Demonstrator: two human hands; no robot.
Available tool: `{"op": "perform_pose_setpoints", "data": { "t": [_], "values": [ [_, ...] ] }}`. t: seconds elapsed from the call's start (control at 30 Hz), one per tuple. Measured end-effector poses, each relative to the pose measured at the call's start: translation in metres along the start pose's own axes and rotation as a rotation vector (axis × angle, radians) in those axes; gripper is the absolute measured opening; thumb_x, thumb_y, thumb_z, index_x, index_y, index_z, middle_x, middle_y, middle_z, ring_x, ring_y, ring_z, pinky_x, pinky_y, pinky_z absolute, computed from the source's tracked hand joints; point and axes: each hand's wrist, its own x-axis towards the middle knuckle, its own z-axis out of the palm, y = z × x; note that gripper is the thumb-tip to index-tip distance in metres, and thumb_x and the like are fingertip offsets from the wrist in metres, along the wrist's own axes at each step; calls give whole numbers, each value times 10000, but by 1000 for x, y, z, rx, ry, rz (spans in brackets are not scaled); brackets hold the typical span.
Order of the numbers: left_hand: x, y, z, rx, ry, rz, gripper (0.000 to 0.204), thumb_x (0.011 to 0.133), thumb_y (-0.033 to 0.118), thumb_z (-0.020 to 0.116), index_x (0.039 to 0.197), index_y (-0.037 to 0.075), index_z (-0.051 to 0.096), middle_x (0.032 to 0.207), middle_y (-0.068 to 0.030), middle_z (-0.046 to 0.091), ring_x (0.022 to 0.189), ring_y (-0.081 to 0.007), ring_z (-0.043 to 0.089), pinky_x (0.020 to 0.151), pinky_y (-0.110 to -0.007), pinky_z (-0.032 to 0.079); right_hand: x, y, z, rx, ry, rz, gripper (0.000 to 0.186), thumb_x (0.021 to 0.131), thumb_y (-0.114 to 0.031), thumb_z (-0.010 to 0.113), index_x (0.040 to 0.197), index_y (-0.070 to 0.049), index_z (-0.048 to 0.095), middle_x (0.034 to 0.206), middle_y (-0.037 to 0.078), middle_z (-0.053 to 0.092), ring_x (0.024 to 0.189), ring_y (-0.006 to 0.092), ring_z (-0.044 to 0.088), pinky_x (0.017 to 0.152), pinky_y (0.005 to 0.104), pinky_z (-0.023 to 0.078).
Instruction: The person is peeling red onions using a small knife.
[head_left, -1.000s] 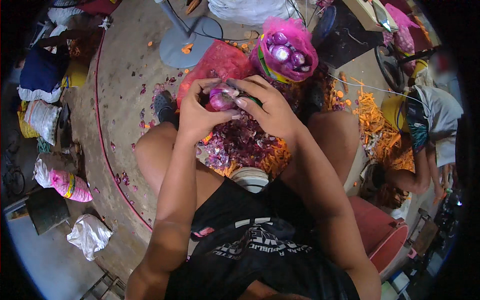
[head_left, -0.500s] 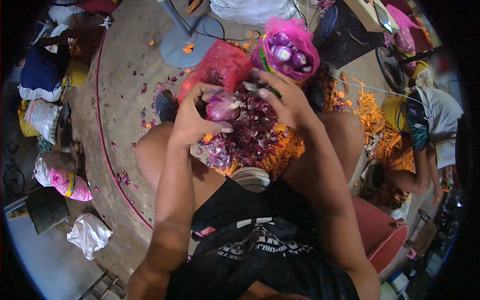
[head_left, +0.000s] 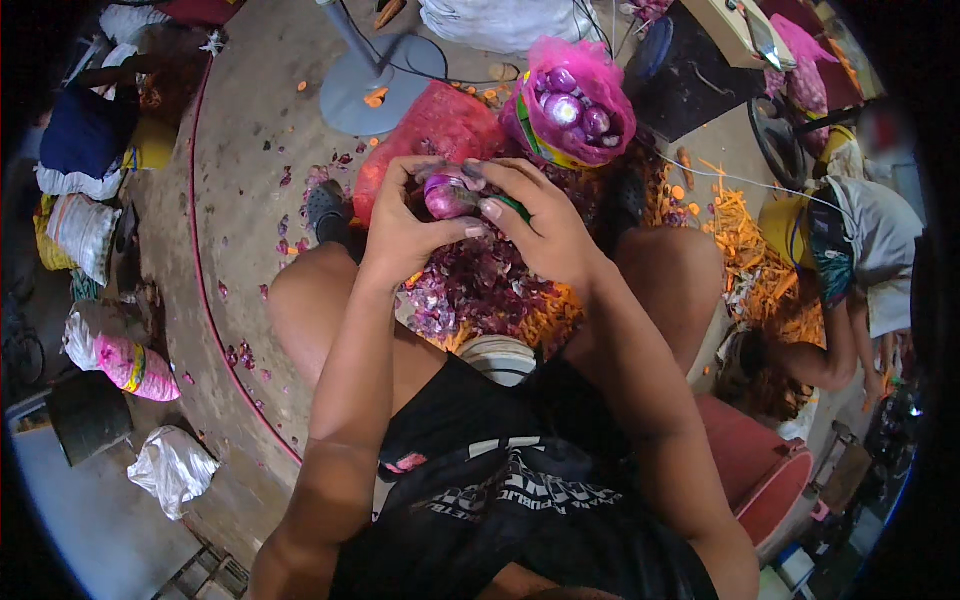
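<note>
My left hand (head_left: 405, 225) is wrapped round a red onion (head_left: 447, 197), with its fingertips over the top and thumb beneath. My right hand (head_left: 535, 220) is closed on a green-handled tool (head_left: 515, 210), its thumb and fingertips against the onion's right side; the tool's blade is hidden. Purple onion skins (head_left: 465, 280) are heaped below both hands, between my legs, over orange shavings (head_left: 555, 310). A white bucket (head_left: 497, 357) sits nearer my lap. Just beyond my hands lies a red mesh sack (head_left: 430, 125), and right of it a pink mesh bag (head_left: 568, 105) holds several peeled onions.
A grey stand base (head_left: 355, 105) is ahead. A red hose (head_left: 200, 250) curves along the left floor, beside several sacks (head_left: 85, 240). At right are carrot peels (head_left: 750, 250), a co-worker (head_left: 860, 260) bending down, and a red bucket (head_left: 750, 460).
Half a second ago my right hand was apart from the onion; it is back against it. My left hand has risen slightly with the onion, which is turned differently.
</note>
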Motion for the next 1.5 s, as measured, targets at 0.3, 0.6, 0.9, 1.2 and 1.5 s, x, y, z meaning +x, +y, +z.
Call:
{"op": "perform_pose_setpoints", "data": {
  "t": [0.3, 0.6, 0.9, 1.2, 1.5],
  "values": [
    [0, 0, -7, -44, -100, 27, 852, 655, -8, 970, 1369, 57, 510, 1310, -97, 640, 1221, -213, 623, 1085, -389, 503, 0, 8, -1, 400, 98, 487, 346, 1123, -289, 555, 1323, -35, 678, 951, 33, 652, 776, 146, 592, 724, 312, 497],
    [-3, 12, -12, -127, -157, -72, 805, 688, -6, 953, 1354, 64, 507, 1210, -60, 581, 1190, -178, 582, 1062, -362, 487, 1, 21, -12, 374, 175, 518, 337, 1117, -289, 561, 1281, -26, 693, 947, 23, 634, 785, 117, 575, 716, 295, 476],
    [3, -5, 1, -24, 18, 38, 789, 682, -13, 968, 1307, 58, 490, 1197, -45, 536, 1144, -160, 585, 1003, -338, 515, 2, -2, 14, 16, 191, 49, 320, 1049, -123, 633, 1349, -27, 685, 1150, 177, 698, 1122, 337, 689, 1004, 382, 520],
    [3, 1, 0, -355, -102, -85, 681, 847, -10, 858, 1400, 42, 465, 1345, -115, 580, 1181, -211, 655, 950, -364, 588, 5, 0, 12, 17, 256, 36, 243, 1054, -93, 620, 1269, -30, 716, 1075, 159, 687, 979, 314, 690, 906, 372, 534],
    [8, -8, -3, -364, -126, -309, 521, 971, 205, 760, 1409, 13, 554, 1174, -103, 681, 1026, -216, 701, 874, -368, 607, 8, 7, 10, -20, 241, 49, 226, 1050, -80, 615, 1244, -30, 719, 1055, 160, 690, 960, 318, 690, 877, 385, 543]
  ]
}}
